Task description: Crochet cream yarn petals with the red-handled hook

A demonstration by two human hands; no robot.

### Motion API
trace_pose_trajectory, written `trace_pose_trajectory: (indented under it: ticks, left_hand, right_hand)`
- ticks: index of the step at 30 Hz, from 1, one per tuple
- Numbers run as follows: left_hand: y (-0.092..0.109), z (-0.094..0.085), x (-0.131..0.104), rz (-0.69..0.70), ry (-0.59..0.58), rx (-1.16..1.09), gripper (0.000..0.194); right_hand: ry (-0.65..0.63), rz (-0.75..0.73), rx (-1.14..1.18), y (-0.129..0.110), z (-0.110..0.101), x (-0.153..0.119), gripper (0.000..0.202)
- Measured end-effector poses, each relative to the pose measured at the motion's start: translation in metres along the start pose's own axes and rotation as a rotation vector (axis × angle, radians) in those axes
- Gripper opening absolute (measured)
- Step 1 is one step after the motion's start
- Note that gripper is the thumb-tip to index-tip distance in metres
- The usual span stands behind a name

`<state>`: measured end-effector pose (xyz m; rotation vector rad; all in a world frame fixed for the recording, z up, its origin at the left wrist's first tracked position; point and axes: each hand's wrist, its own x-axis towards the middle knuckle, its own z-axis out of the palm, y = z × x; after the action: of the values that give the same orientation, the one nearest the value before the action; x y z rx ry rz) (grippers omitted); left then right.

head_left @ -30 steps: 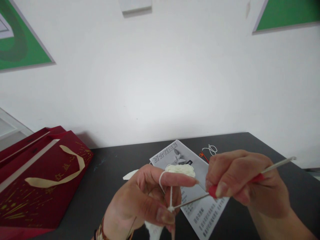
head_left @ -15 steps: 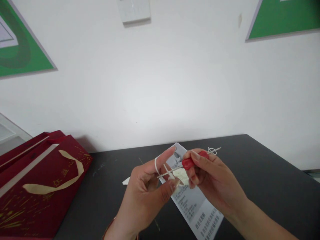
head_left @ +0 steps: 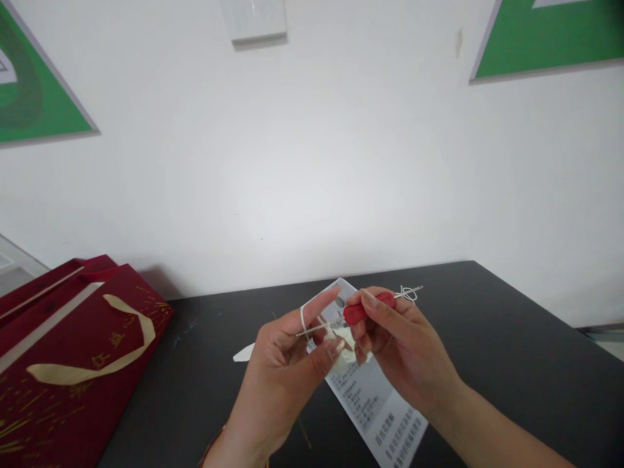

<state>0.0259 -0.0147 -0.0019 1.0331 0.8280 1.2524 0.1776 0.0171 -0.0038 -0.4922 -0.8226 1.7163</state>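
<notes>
My right hand [head_left: 397,335] is closed around the red handle of a crochet hook [head_left: 358,314], whose thin metal shaft points left. White yarn [head_left: 303,320] loops over the raised index finger of my left hand [head_left: 290,364], and the hook's tip lies beside this strand. Between the thumb and fingers of my left hand is a small cream crocheted piece [head_left: 348,354], partly hidden by the fingers. Past the right hand, a thin metal end with a white loop of yarn or cord sticks out.
Beneath the hands, a printed instruction sheet [head_left: 385,416] lies on the black table [head_left: 492,364]. Dark red gift bags [head_left: 97,351] with a cream ribbon handle stand at the left. A white pointed object [head_left: 242,354] shows behind my left hand. The white wall [head_left: 312,162] rises behind the table.
The crochet hook has shifted left, its tip now reaching further past the yarn at my left index finger. My right hand has come closer to the left. The whole view has moved slightly.
</notes>
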Motion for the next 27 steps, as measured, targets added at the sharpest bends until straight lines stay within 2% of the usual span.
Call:
trace_pose_trajectory:
  ticks: [5, 8, 12, 19, 22, 27]
  left_hand:
    - [0.004, 0.005, 0.000, 0.046, -0.097, -0.065, 0.032]
    - [0.002, 0.003, 0.000, 0.038, -0.018, -0.031, 0.028]
    - [0.000, 0.000, -0.002, -0.013, 0.055, -0.032, 0.041]
    - [0.001, -0.002, -0.001, 0.053, 0.040, 0.051, 0.041]
    - [-0.001, -0.004, 0.002, 0.049, 0.048, 0.065, 0.041]
    - [-0.001, -0.007, 0.010, 0.021, -0.020, 0.012, 0.043]
  right_hand:
    - [-0.008, 0.056, 0.065, 0.001, -0.003, 0.002, 0.021]
    - [-0.007, 0.099, 0.091, 0.002, -0.004, 0.003, 0.022]
    - [0.009, 0.147, 0.103, 0.003, -0.003, 0.002, 0.022]
    - [0.036, 0.052, 0.058, 0.001, -0.002, 0.000, 0.021]
    - [0.026, 0.053, 0.019, 0.000, -0.005, 0.002, 0.021]
    - [-0.020, 0.068, 0.007, -0.002, -0.012, 0.008, 0.019]
